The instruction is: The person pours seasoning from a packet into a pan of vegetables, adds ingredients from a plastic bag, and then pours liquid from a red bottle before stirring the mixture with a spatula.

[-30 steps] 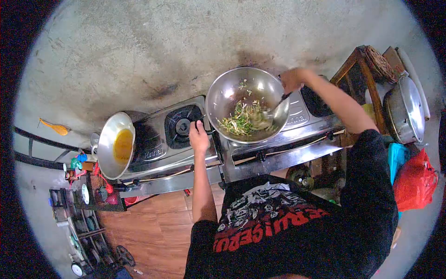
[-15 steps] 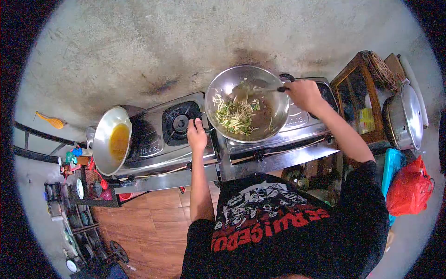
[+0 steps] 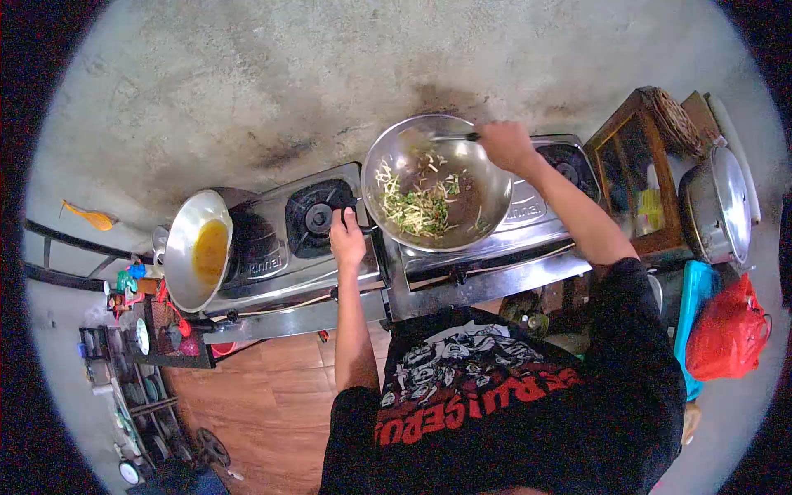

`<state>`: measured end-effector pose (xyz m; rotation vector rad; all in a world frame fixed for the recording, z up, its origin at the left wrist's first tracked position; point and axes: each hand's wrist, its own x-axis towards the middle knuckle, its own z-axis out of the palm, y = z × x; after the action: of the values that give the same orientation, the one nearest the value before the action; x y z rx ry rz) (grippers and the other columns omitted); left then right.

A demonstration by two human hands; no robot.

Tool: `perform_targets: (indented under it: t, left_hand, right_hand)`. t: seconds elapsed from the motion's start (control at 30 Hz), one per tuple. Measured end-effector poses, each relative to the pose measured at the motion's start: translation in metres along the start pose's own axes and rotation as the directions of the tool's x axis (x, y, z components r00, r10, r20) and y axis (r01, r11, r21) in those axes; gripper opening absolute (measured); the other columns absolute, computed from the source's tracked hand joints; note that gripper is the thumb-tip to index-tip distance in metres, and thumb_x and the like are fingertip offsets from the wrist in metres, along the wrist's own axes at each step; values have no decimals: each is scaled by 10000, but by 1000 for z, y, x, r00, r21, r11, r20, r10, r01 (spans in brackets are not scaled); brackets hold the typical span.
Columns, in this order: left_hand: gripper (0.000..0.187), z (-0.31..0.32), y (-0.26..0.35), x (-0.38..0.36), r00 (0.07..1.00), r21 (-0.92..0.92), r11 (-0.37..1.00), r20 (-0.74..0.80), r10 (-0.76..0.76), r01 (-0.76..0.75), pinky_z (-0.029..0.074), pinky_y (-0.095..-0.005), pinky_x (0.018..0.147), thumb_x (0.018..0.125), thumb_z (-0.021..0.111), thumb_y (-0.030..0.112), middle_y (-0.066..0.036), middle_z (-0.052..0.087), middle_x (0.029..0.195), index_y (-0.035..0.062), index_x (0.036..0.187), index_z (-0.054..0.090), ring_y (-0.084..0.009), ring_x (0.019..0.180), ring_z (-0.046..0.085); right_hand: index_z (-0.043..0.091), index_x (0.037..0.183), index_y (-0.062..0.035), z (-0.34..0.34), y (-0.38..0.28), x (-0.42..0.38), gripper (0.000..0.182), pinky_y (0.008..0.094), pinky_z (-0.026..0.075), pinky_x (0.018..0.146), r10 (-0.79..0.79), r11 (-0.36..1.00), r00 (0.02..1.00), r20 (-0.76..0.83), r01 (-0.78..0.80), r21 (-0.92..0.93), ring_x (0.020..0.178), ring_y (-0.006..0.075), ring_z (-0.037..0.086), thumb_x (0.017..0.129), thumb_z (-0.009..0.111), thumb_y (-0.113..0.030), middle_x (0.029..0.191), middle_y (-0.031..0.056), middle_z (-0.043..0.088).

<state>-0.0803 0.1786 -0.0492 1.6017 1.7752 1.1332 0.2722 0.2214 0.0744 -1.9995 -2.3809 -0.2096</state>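
Note:
A wide metal wok point(image 3: 487, 194) rests on the right stove. My left hand point(image 3: 347, 239) is closed around its black side handle. Bean sprouts with chopped greens point(image 3: 417, 210) lie mostly in the left and lower part of the wok, with loose strands further up. Over the wok's upper right rim, my right hand point(image 3: 505, 145) is closed on the black handle of a metal spatula point(image 3: 450, 137). The spatula points left inside the wok near its far wall. Its blade is blurred, so I cannot make out its exact shape.
On the far left, a second wok point(image 3: 183, 256) holds yellowish-brown liquid. A bare burner point(image 3: 318, 219) lies between the two woks. To the right stand a wooden cabinet point(image 3: 670, 194), a large lidded pot point(image 3: 719, 206) and a red plastic bag point(image 3: 730, 330). A concrete wall rises behind.
My right hand has moved left and slightly up with the spatula, which now lies nearer the wok's far wall. My left hand stays on the wok handle.

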Motion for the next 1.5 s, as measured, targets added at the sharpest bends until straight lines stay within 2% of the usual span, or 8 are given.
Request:
perform_targets:
  t: [0.23, 0.43, 0.57, 0.7, 0.8, 1.2, 1.37, 1.5]
  left_hand:
    - [366, -2, 2, -1, 999, 55, 998, -45, -8, 10, 418, -512, 731, 963, 415, 363, -268, 606, 882, 19, 964, 539, -490, 868, 550]
    - [471, 0, 5, -2, 997, 93, 993, -56, -61, 66, 436, -453, 820, 952, 454, 394, -260, 634, 964, -51, 1054, 569, -428, 923, 585]
    - [432, 3, 1, -3, 997, 45, 999, -82, -11, 15, 418, -520, 735, 955, 421, 373, -305, 596, 878, -42, 980, 541, -497, 863, 549]
    - [438, 7, -12, -2, 998, 12, 1000, -67, -8, 9, 421, -519, 739, 956, 417, 377, -304, 599, 893, -39, 1001, 544, -494, 875, 553]
    - [443, 4, -4, -3, 999, -10, 999, -38, -35, 35, 425, -512, 766, 957, 416, 378, -307, 600, 935, -35, 1042, 551, -492, 910, 554]
    - [436, 12, -13, -3, 996, 44, 998, -77, -40, 44, 431, -507, 805, 962, 406, 380, -283, 617, 954, -13, 1075, 555, -472, 908, 568]
    - [478, 13, -18, 0, 996, 33, 998, -62, -59, 61, 425, -499, 837, 961, 403, 387, -301, 602, 1028, -38, 1129, 542, -471, 979, 557]
    - [498, 5, -2, -4, 996, 10, 996, -14, -94, 94, 426, -499, 837, 959, 402, 393, -309, 595, 1045, -46, 1156, 533, -476, 987, 554]
  right_hand:
    - [658, 1022, -197, -31, 3, -18, 196, 462, 526, 675, -378, 926, 923, 73, 375, 50, 786, 332, 658, 853, 570, -245, 838, 104, 677]
    - [640, 1013, -125, -9, 12, -26, 248, 461, 530, 686, -60, 995, 960, 274, 80, -62, 806, 334, 661, 872, 537, -301, 853, 160, 671]
    - [610, 1041, -109, -14, -9, -81, 268, 499, 511, 713, -102, 965, 943, 316, 17, 262, 839, 407, 634, 930, 465, -305, 892, 209, 654]
    - [601, 1110, -139, -41, -24, -105, 273, 501, 498, 751, 14, 945, 942, 335, -122, 303, 877, 413, 620, 938, 455, -294, 965, 208, 645]
    - [602, 1169, -171, -40, -26, -119, 294, 496, 476, 837, -202, 861, 876, 438, -55, 506, 958, 382, 613, 938, 462, -287, 1050, 162, 649]
    - [644, 1091, -136, -14, -6, -95, 291, 454, 515, 806, -10, 1000, 869, 495, 10, 4, 952, 354, 633, 883, 502, -281, 996, 174, 659]
    - [640, 1121, -197, -33, -8, -89, 271, 470, 511, 764, -162, 980, 864, 476, 84, 181, 906, 333, 646, 905, 498, -278, 979, 138, 667]
    - [641, 1122, -220, -5, -5, -74, 265, 455, 508, 786, 56, 998, 882, 467, -44, -38, 919, 316, 645, 898, 510, -278, 1018, 113, 664]
